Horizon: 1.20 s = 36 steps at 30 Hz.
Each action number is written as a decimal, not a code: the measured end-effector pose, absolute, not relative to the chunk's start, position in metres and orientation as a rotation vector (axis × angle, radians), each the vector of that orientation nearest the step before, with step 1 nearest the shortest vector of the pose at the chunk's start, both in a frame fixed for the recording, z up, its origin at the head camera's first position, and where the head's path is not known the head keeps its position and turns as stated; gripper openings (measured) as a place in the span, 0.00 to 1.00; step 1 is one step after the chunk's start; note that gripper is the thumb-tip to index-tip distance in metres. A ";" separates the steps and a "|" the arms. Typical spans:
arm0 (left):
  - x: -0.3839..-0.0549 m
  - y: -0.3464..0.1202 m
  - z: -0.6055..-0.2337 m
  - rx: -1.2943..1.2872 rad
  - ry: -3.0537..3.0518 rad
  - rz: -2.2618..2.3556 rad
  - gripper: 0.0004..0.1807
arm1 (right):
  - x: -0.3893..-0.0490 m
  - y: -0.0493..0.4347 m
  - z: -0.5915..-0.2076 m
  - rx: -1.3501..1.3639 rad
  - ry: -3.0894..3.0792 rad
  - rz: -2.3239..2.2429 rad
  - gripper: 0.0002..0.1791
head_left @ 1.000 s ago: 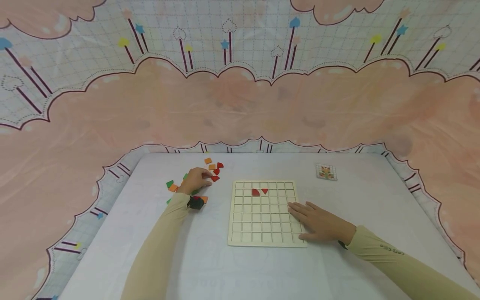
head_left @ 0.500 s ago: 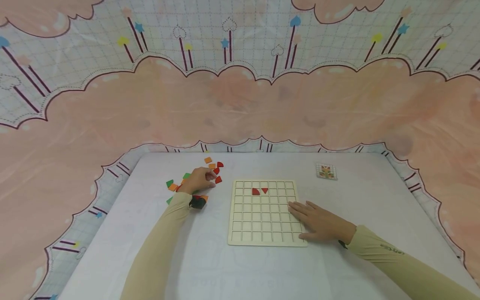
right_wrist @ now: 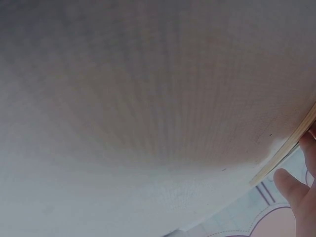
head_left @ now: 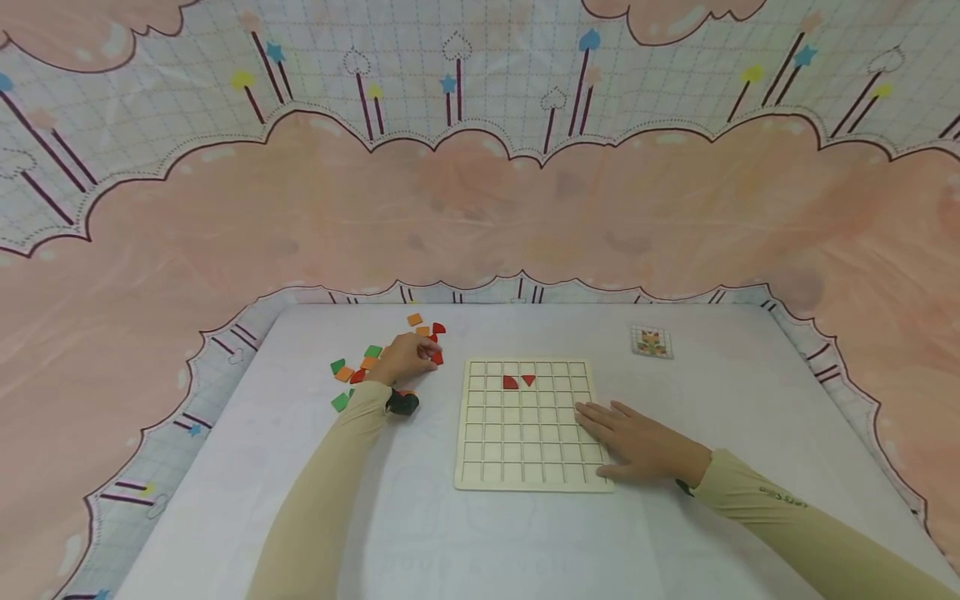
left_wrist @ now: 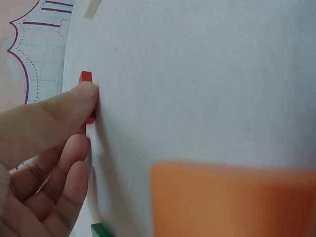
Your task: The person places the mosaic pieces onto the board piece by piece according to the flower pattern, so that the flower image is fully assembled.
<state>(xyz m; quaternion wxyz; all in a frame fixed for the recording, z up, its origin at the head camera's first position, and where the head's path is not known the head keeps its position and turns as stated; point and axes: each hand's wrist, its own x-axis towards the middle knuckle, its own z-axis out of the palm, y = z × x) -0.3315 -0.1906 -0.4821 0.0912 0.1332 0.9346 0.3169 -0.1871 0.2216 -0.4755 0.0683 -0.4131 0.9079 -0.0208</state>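
Observation:
My left hand (head_left: 405, 357) is among the small coloured tiles left of the board. Its thumb and fingers pinch a red quarter-round tile (left_wrist: 86, 76), seen edge-on in the left wrist view and partly hidden by the thumb. A square pale wooden grid board (head_left: 532, 487) lies in the middle of the table. In its upper rows sit a red quarter-round tile (head_left: 510, 382) and a red triangle (head_left: 528, 380). My right hand (head_left: 648, 444) rests with its fingers extended on the board's right edge; the right wrist view shows only part of that hand at the wooden edge (right_wrist: 291, 140).
Loose tiles lie around the left hand, among them a green tile (head_left: 341, 402), an orange tile (head_left: 415, 320) and a red tile (head_left: 438, 328). A small picture card (head_left: 651, 342) with a flower pattern lies at the back right. Patterned cloth (head_left: 480, 217) rises behind the white table.
My left hand has moved slightly right. The red quarter-round tile at its fingertips has shifted a little right and turned, and is now pinched. My right hand and the board stay put.

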 end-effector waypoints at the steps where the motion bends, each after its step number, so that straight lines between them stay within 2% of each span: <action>1: -0.332 -0.190 -0.482 0.395 2.771 0.949 0.15 | -0.187 0.221 -0.475 -1.239 2.731 -0.064 0.43; 12: -0.328 -0.189 -0.485 0.369 2.811 0.952 0.14 | -0.189 0.221 -0.476 -1.231 2.727 -0.039 0.44; 19: -0.325 -0.186 -0.486 0.392 2.855 0.971 0.09 | -0.188 0.221 -0.473 -1.230 2.719 -0.047 0.44; 36: -0.311 -0.172 -0.473 0.337 2.857 0.970 0.10 | -0.188 0.221 -0.475 -1.235 2.724 -0.050 0.44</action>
